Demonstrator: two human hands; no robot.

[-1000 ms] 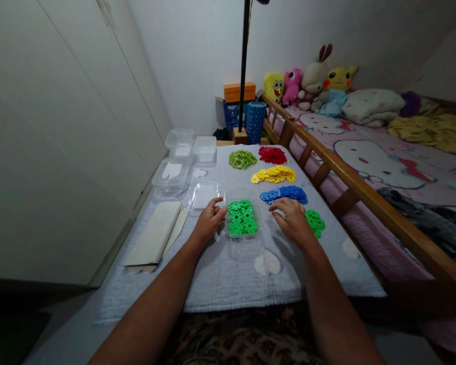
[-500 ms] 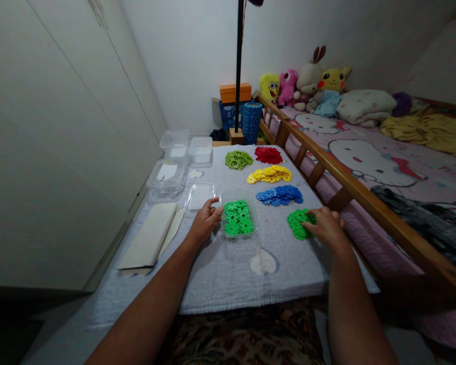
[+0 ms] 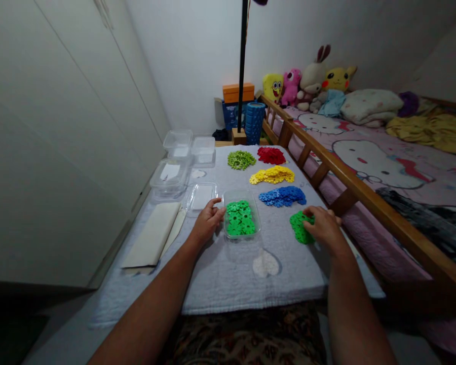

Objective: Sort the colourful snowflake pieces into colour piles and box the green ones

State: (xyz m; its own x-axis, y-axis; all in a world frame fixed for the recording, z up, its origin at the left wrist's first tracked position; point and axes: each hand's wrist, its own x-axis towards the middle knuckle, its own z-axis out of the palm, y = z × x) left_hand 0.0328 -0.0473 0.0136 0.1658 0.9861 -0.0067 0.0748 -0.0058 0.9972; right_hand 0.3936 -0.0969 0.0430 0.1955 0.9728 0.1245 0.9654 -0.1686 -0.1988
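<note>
A clear plastic container (image 3: 259,215) partly filled with green snowflake-shaped plastic discs (image 3: 240,218) stands near the middle of the cloth-covered table. My left hand (image 3: 208,220) rests at its left side, fingertips by the wall and fingers slightly apart. To the right lies a small pile of the same green discs (image 3: 298,227). Over the right side of that pile my right hand (image 3: 322,225) is bent, thumb and fingers closing on discs at its edge; the fingertips are partly hidden. Behind it spreads a row of blue discs (image 3: 282,196).
Yellow discs (image 3: 272,175), red discs (image 3: 271,155) and light green discs (image 3: 241,160) lie farther back. At left are clear containers (image 3: 169,175), a transparent lid (image 3: 202,196) and a folded beige sheet (image 3: 152,235). A wooden bed rail (image 3: 336,175) borders the right side.
The view has shifted slightly, moving the scene a little rightward. My right hand has drawn slightly left over the green pile, its fingers closer together. My left hand stays beside the container.
</note>
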